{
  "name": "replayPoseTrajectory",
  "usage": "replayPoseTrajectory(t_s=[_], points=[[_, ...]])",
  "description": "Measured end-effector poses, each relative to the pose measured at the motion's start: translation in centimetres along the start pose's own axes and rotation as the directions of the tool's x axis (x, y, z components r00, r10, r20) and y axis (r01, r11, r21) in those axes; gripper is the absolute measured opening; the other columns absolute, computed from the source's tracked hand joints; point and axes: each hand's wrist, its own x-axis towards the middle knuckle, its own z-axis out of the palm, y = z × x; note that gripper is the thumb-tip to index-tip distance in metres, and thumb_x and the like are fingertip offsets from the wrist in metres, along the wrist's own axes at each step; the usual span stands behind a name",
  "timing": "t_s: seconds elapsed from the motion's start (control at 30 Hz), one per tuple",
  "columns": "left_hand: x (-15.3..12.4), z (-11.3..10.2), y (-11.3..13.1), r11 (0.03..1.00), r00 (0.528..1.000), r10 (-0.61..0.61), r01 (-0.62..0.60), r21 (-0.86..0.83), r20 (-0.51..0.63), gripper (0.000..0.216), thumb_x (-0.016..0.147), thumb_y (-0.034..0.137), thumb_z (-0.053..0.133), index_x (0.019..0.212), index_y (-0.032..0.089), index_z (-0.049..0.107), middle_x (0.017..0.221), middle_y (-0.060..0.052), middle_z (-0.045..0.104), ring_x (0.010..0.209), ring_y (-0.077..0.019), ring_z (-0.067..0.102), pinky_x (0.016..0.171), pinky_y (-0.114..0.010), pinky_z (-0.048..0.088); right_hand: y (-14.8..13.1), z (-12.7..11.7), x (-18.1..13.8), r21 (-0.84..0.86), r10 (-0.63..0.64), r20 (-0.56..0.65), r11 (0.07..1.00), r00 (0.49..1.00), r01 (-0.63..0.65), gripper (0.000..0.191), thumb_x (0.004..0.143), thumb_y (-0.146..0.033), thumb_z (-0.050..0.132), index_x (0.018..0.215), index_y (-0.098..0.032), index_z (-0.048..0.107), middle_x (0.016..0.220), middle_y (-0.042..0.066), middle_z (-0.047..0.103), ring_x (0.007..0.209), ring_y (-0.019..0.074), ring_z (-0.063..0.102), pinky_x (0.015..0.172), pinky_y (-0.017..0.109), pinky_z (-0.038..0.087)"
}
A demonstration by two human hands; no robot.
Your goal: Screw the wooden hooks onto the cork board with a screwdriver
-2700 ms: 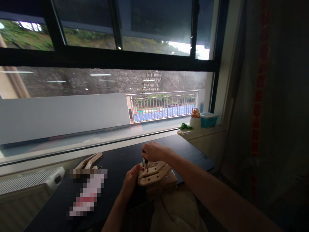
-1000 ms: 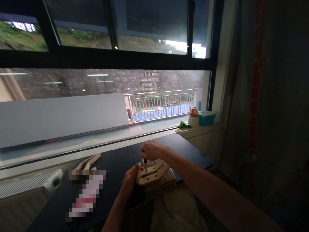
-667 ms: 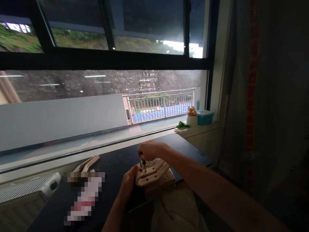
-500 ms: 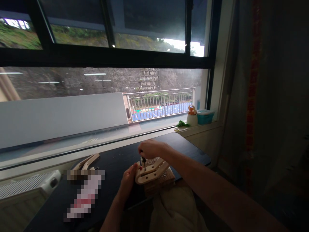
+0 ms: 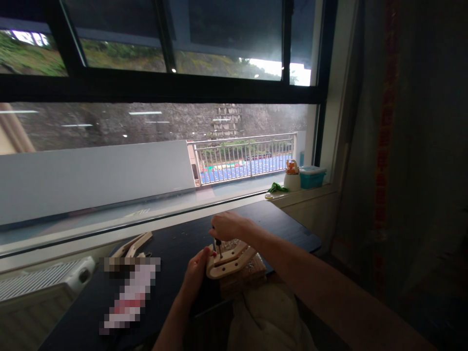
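Note:
My right hand (image 5: 227, 226) is wrapped round the handle of a screwdriver (image 5: 219, 244), whose shaft points down at a hole in a pale, curved wooden piece (image 5: 234, 263). Several dark holes show along that piece. My left hand (image 5: 197, 265) grips its rounded left end, fingers partly hidden behind the wood. Beneath it lies a wooden block (image 5: 243, 280) with small metal bits, probably screws, scattered on top.
More curved wooden pieces (image 5: 137, 243) lie on the dark table (image 5: 175, 239) at the left, beside a blurred-out pinkish item (image 5: 133, 292). A white radiator (image 5: 47, 278) stands at far left. On the windowsill are a teal box (image 5: 312, 178) and a green cloth (image 5: 277, 187).
The whole view has shifted very slightly. Both hands keep their places on the screwdriver and the wooden piece.

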Motion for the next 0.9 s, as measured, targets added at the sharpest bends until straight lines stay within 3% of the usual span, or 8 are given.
replayPoseTrajectory(t_s=[0.1, 0.27, 0.67, 0.9], points=[[0.1, 0.0, -0.1, 1.0, 1.0, 0.001, -0.001, 0.005, 0.007, 0.053, 0.071, 0.064, 0.053, 0.076, 0.012, 0.066, 0.058, 0.0, 0.062, 0.053, -0.0148, 0.053, 0.051, -0.023, 0.039, -0.2, -0.6, -0.1, -0.01, -0.016, 0.013, 1.0, 1.0, 0.016, 0.033, 0.079, -0.035, 0.051, 0.098, -0.015, 0.068, 0.102, 0.014, 0.068, 0.094, 0.0279, 0.062, 0.072, 0.037, 0.049], [0.2, -0.2, -0.4, 1.0, 1.0, -0.001, 0.001, 0.021, -0.002, 0.052, 0.071, 0.063, 0.054, 0.076, 0.012, 0.066, 0.057, 0.0, 0.062, 0.053, -0.0149, 0.053, 0.052, -0.023, 0.039, -0.6, -0.9, -0.6, -0.001, -0.116, 0.006, 0.993, 0.993, 0.116, 0.028, 0.077, -0.023, 0.05, 0.098, -0.025, 0.067, 0.105, 0.003, 0.068, 0.096, 0.0211, 0.061, 0.075, 0.029, 0.047], [0.0, 0.1, 0.3, 1.0, 1.0, 0.005, -0.005, 0.013, -0.012, 0.053, 0.068, 0.064, 0.056, 0.074, 0.012, 0.065, 0.055, 0.001, 0.06, 0.051, -0.0142, 0.051, 0.05, -0.022, 0.037, 0.0, 0.6, -0.2, -0.002, -0.046, -0.042, 0.999, 0.998, 0.046, 0.034, 0.085, -0.028, 0.042, 0.102, -0.011, 0.066, 0.104, 0.016, 0.066, 0.097, 0.0246, 0.061, 0.074, 0.03, 0.046], [0.1, -0.1, 0.1, 1.0, 1.0, 0.004, -0.004, 0.016, -0.002, 0.053, 0.069, 0.064, 0.055, 0.074, 0.012, 0.065, 0.058, -0.001, 0.062, 0.054, -0.0167, 0.054, 0.052, -0.024, 0.04, 0.1, -0.3, -0.3, -0.013, -0.028, -0.048, 1.0, 0.998, 0.027, 0.036, 0.079, -0.042, 0.05, 0.094, -0.016, 0.069, 0.099, 0.014, 0.069, 0.09, 0.0269, 0.063, 0.069, 0.034, 0.047]])
